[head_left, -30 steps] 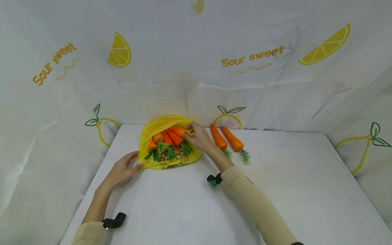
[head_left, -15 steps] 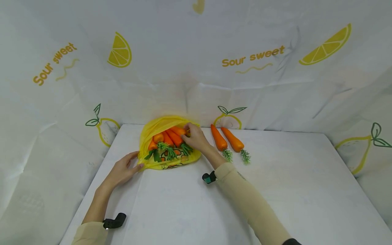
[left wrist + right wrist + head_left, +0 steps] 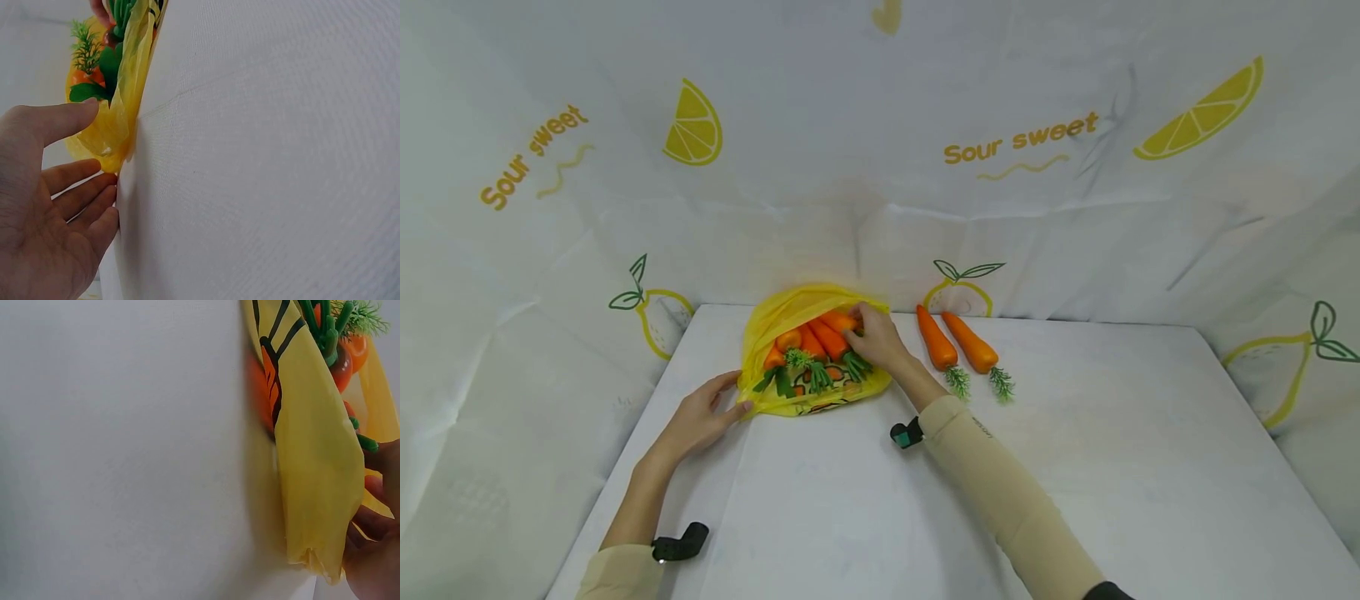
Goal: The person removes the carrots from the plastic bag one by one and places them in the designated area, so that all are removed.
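Observation:
A yellow plastic bag lies on the table with its mouth toward me. Several orange carrots with green tops are inside it. My left hand touches the bag's left edge, thumb and fingers apart and fairly straight, as the left wrist view also shows. Reaching into the right side of the mouth, my right hand has its fingers bent around the top end of the rightmost carrot. In the right wrist view the bag's yellow side partly hides those fingers.
Two more carrots lie side by side on the white table, right of the bag. Behind the table hangs a white cloth printed with lemons.
My right hand and forearm have shifted slightly left, further into the bag's mouth at the rightmost carrot. The left hand and the two carrots outside have stayed in place.

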